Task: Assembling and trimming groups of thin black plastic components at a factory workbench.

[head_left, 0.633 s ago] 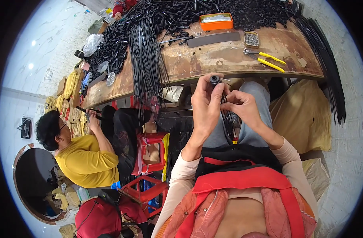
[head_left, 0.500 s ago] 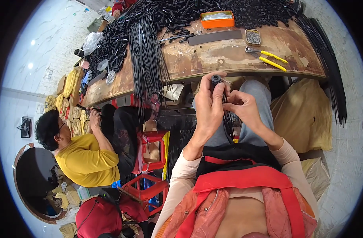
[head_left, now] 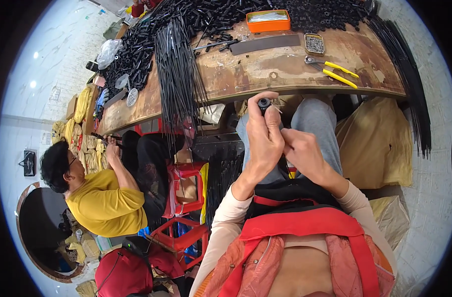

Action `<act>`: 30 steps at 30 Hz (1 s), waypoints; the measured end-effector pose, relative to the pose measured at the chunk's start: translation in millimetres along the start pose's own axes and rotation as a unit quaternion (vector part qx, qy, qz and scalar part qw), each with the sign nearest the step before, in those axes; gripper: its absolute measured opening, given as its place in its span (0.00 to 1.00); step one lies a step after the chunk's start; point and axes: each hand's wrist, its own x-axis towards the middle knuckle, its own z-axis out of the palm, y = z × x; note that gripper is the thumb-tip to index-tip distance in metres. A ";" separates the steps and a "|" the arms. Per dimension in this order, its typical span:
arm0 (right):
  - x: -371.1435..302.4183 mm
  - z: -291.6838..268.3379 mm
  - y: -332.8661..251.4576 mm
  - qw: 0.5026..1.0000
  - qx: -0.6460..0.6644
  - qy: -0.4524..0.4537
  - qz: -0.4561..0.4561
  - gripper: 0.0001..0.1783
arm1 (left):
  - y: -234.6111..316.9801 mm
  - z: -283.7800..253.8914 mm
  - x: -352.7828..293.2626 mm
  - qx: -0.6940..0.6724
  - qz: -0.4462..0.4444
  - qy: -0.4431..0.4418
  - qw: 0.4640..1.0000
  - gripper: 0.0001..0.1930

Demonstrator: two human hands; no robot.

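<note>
My left hand (head_left: 262,138) is wrapped round a black cylindrical piece (head_left: 264,103), whose round end with a central hole faces up between thumb and forefinger. A few thin pale strands poke out beside it. Close below and to the right, my right hand (head_left: 305,151) is closed, its thumb side against the left palm's edge. What its fingers grip is hidden. Both hands are above my lap, just in front of the wooden workbench (head_left: 226,81). On the bench beyond them lie cutting pliers with yellow handles (head_left: 340,77).
A bundle of thin black rods (head_left: 179,84) overhangs the bench edge at left. Farther back are a grey strip (head_left: 265,43), an orange tray (head_left: 268,25), a small box of metal bits (head_left: 314,44) and heaped black parts (head_left: 330,17). A co-worker in yellow (head_left: 107,198) sits left.
My right hand has moved down along the left one and closed more tightly. The black rods that hung below my hands are now mostly hidden. My left hand has shifted slightly left.
</note>
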 end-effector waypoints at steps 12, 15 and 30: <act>65.1 -99.9 120.2 0.939 -0.339 0.031 -0.054 0.16 | -8.3 -11.2 3.6 0.010 -0.026 0.062 0.998 0.11; 72.6 -114.8 159.5 0.937 -0.349 -0.012 -0.004 0.23 | -0.8 -14.5 4.6 -0.027 -0.049 0.012 0.998 0.09; 47.8 -87.7 -24.5 0.956 0.235 -0.148 0.091 0.18 | 21.6 -30.3 -26.2 -0.103 -0.075 -0.115 0.985 0.09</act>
